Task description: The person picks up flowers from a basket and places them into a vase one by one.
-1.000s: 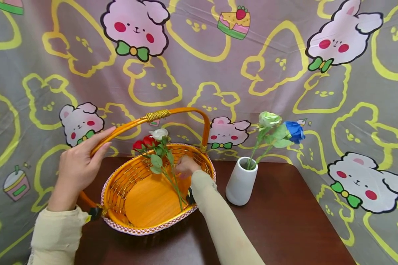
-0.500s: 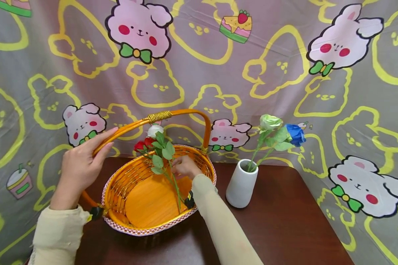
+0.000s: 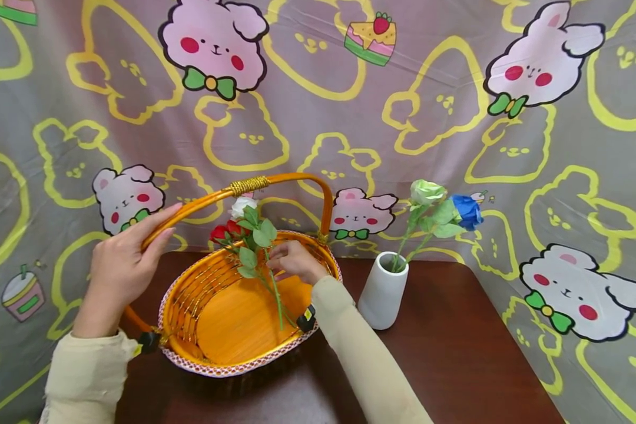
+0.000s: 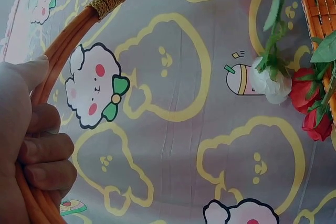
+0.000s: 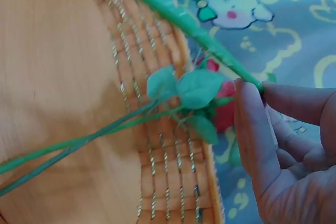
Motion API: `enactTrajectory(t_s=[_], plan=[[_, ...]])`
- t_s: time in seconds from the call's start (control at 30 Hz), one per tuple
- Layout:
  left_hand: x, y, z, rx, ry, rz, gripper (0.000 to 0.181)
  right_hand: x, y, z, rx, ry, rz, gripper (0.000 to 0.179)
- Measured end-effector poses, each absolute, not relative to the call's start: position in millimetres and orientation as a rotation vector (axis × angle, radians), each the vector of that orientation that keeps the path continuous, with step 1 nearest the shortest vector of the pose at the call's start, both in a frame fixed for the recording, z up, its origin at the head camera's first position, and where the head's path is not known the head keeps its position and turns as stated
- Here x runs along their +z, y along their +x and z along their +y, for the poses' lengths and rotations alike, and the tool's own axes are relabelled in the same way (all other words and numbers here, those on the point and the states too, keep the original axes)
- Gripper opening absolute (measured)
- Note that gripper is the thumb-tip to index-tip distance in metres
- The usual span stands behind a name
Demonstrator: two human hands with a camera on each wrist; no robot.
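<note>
White rose (image 3: 242, 207): right fingers (image 5: 254, 129) apparently pinch its stem (image 5: 205, 40); ease it clear of the red roses (image 4: 302, 93), left fingers (image 4: 50, 148) curled round the basket handle (image 4: 71, 35)

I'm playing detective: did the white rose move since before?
Yes: in the head view, the white rose moved slightly left and up relative to the gold wrap.
</note>
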State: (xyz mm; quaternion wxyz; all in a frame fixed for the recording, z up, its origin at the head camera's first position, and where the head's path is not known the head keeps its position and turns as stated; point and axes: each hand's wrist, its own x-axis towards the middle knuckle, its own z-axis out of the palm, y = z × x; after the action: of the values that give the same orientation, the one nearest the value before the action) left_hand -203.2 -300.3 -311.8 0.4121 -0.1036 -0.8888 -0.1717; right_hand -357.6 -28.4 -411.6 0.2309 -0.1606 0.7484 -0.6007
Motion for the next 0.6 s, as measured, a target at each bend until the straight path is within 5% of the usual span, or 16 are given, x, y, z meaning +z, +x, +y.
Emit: enactTrajectory(t_s=[0.6], plan=[[-311.5, -204.0, -300.2, -0.424, -0.261, -2.233, 0.040, -403.0, -317.6, -8.2, -1.818, -0.452, 1.990, 0.034]])
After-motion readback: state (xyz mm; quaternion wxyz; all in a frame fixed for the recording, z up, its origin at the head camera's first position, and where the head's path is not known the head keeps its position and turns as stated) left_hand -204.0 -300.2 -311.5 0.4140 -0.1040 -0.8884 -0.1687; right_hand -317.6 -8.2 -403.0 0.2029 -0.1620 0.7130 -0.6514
